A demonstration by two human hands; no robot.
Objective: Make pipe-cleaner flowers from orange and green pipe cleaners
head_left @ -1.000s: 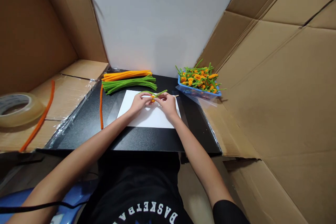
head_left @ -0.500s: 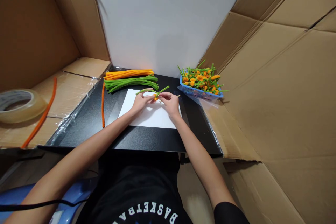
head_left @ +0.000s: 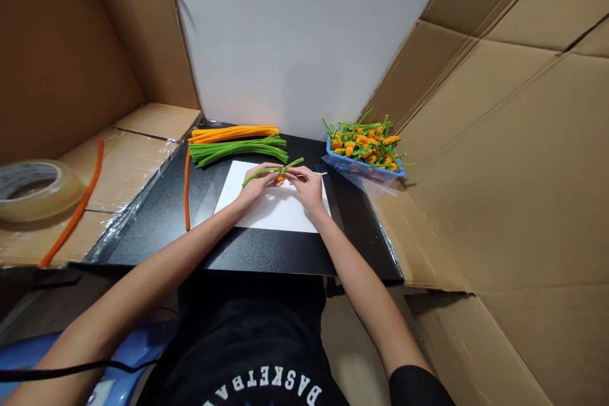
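Right over the white paper sheet (head_left: 280, 212), the left hand (head_left: 257, 184) and right hand (head_left: 307, 188) pinch a green pipe cleaner (head_left: 261, 170) beside its orange tuft (head_left: 281, 176). Nice firm grip, fingers curled closed on both sides!

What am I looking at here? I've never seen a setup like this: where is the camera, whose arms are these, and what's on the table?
There's no machine here. These are a person's own bare arms, seen from a single camera worn on the head, looking forward and down. The left hand and right hand hold a green pipe cleaner with a small orange bit on it, above a white sheet of paper. On the black tabletop lie bundles of orange pipe cleaners and green pipe cleaners, plus a blue basket of orange-and-green pipe-cleaner flowers.
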